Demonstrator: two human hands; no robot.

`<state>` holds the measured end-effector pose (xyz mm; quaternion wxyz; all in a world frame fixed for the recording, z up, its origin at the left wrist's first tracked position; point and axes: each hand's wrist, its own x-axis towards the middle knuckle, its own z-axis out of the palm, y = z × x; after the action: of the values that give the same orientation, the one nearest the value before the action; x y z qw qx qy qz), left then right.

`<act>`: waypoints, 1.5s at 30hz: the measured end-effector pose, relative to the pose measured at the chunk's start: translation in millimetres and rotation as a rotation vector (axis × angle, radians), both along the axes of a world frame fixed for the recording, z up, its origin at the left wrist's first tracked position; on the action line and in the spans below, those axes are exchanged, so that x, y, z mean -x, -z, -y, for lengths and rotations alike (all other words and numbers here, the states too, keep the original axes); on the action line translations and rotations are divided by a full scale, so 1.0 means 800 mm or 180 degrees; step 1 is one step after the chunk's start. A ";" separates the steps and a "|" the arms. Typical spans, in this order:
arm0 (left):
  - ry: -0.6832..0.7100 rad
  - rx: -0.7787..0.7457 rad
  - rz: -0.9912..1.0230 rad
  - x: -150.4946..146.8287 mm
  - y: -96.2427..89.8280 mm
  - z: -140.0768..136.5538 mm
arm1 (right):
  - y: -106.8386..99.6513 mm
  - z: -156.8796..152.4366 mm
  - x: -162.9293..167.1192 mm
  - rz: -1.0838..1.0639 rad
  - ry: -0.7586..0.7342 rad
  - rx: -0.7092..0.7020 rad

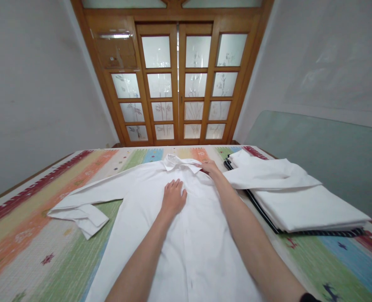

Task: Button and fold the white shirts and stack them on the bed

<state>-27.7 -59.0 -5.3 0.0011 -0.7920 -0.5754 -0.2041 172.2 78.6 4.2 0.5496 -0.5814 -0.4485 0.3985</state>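
A white long-sleeved shirt (148,180) lies spread front up, its collar (173,161) at the far end. Its left-side sleeve (82,209) is stretched outward, with the cuff bent back toward me. My left hand (173,197) rests flat on the chest of the shirt below the collar, fingers extended. Just right of the collar, at the shoulder, my right hand (208,166) has its fingers closed on the shirt's edge; the fingertips are partly hidden. The other sleeve runs right toward a stack of folded white clothes (311,209).
A striped, colourful cover (63,247) lies under the shirt. Dark striped cloth (324,232) shows at the bottom of the folded stack. A pale green board (314,142) leans along the right wall. Wooden doors (176,84) with glass panes stand beyond the far edge.
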 end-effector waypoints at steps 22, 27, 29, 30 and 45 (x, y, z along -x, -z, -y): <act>-0.0003 0.0061 -0.0098 0.001 0.001 0.000 | -0.011 -0.005 0.003 -0.0991 0.0433 0.0502; 0.0012 0.0086 -0.0081 0.001 0.001 -0.002 | -0.008 -0.009 0.003 -0.0814 0.0552 0.0384; 0.0016 0.0096 -0.0067 0.001 0.001 -0.002 | -0.008 -0.009 0.005 -0.0765 0.0526 0.0250; 0.0019 0.0097 -0.0060 0.001 0.001 -0.002 | -0.008 -0.008 0.006 -0.0752 0.0501 0.0171; 0.0058 0.0089 -0.0078 0.003 0.003 -0.003 | 0.009 0.010 0.015 -0.0460 0.0277 -0.0595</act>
<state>-29.8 -56.3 -7.7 -0.0048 -0.7996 -0.5708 -0.1864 160.3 70.5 -3.2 0.6490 -0.5163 -0.4173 0.3716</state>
